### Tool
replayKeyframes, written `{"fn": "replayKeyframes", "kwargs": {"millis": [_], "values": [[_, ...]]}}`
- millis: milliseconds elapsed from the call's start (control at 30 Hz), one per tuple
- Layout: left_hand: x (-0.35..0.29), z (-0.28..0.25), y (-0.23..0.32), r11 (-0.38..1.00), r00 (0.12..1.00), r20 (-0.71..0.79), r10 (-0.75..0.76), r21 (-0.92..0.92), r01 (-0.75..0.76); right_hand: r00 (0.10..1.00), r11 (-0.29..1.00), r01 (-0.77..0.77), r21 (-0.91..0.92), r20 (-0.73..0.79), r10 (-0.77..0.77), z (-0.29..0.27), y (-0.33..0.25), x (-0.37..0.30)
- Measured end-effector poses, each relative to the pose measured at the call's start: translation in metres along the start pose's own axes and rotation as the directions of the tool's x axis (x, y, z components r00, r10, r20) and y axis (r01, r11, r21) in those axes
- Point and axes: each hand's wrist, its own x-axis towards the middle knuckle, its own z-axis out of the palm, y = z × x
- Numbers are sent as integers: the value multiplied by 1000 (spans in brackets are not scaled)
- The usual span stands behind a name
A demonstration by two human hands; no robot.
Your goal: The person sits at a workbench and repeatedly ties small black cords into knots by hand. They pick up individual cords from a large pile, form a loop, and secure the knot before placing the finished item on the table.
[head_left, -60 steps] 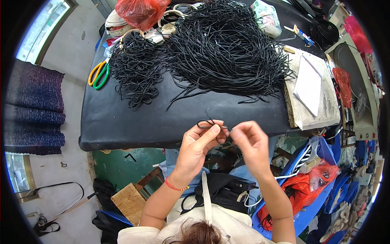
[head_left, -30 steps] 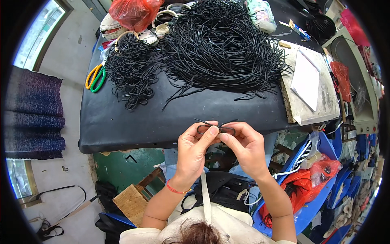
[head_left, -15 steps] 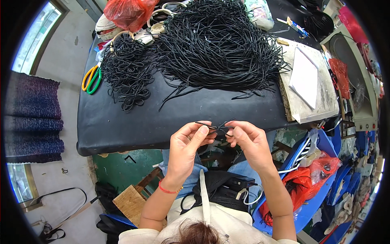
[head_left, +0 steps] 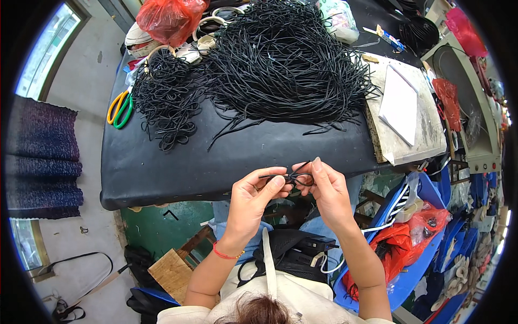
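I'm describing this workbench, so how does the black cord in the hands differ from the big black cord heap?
Amount: the black cord is a small piece, while the big black cord heap holds many strands.
Shape: the cord is looped and crossed; the heap's strands mostly run in long, loose curves.
Position: the left hand and right hand hold up the cord; the heap lies on the table.
Both are thin and black.

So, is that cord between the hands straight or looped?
Looped: between left hand and right hand, the cord curves back on itself; whether it's knotted tight, I can't tell.
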Motion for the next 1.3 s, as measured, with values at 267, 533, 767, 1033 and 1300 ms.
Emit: {"fn": "replayKeyframes", "kwargs": {"millis": [267,533,767,1033,1300], "values": [[-3,-1,2,990,997,70,-32,140,21,985,969,161,-187,-35,-171,8,7,0],[-7,3,-9,982,996,65,55,178,-66,837,653,423,-629,-7,-548,13,3,5],[-3,-15,4,985,983,179,-32,174,1,980,954,145,-261,-98,-176,9,0,6],[0,-15,11,978,995,63,81,188,-91,982,987,-164,-2,99,163,0,1,5],[31,-94,94,335,681,-119,722,922,-193,698,-25,350,-936,279,-660,-53,-14,55]]}}
